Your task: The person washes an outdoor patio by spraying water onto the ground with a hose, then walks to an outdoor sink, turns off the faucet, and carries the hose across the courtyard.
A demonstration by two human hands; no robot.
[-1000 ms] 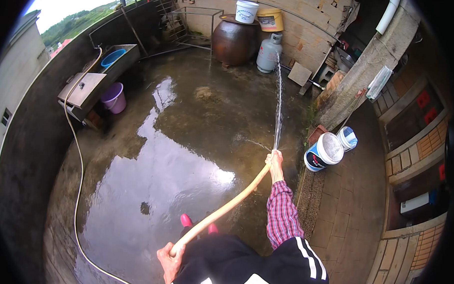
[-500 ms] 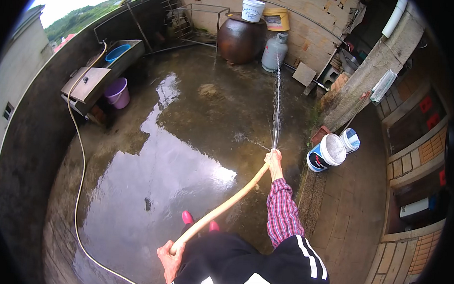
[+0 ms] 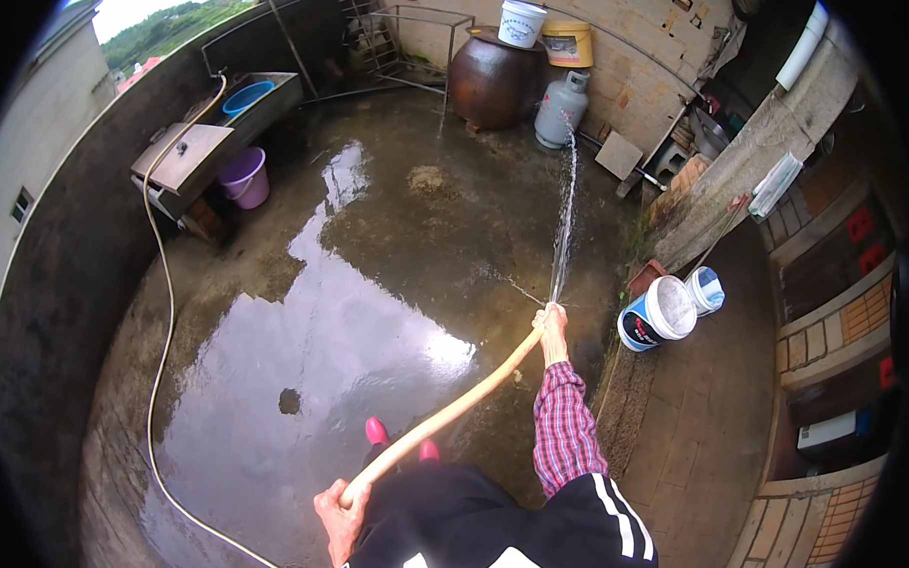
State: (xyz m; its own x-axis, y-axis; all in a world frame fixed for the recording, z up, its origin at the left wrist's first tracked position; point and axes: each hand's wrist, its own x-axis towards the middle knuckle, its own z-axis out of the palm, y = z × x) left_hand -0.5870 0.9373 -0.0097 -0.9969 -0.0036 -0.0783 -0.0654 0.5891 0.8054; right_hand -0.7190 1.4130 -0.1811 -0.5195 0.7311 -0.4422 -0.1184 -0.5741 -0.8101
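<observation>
A pale yellow hose (image 3: 448, 412) runs slantwise across my front. My right hand (image 3: 550, 325) is closed round its far end, at the mouth, where a jet of water (image 3: 567, 213) shoots forward and a thin side spray goes left. Lower down, by my left hip, my left hand (image 3: 342, 515) grips the same hose. The main jet reaches toward the foot of a grey gas cylinder (image 3: 562, 109). Wet concrete floor (image 3: 376, 251) with a bright puddle lies below the hose.
A big brown jar (image 3: 494, 80) bears a white bucket (image 3: 522, 24). At left a sink (image 3: 274, 102) holds a blue basin (image 3: 247, 98); a purple bucket (image 3: 245, 178) stands beneath. Paint buckets (image 3: 659, 314) stand on the step at right. The hose's thinner length (image 3: 161, 374) trails along the left.
The view has shifted slightly, so the background sits a little further right and lower. Both hands keep their hold on the hose, and the water still flows, its jet now bending slightly more rightward.
</observation>
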